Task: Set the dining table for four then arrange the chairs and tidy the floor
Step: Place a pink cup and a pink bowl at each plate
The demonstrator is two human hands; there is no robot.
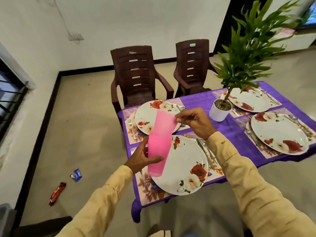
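A stack of pink plastic cups [158, 151] hangs over the near left corner of the table. My left hand [141, 159] grips the lower cups of the stack. My right hand [193, 121] pinches the rim of the top pink cup [165, 122], which sticks partly out of the stack. Below them the purple tablecloth [222, 129] carries several floral plates on placemats, the nearest plate [184, 170] with cutlery beside it.
A potted plant in a white pot [219, 111] stands mid-table. Two brown plastic chairs [136, 77] [192, 65] face the far side. On the floor at left lie a red wrapper [57, 194] and a blue wrapper [77, 175]. A barred window is on the left wall.
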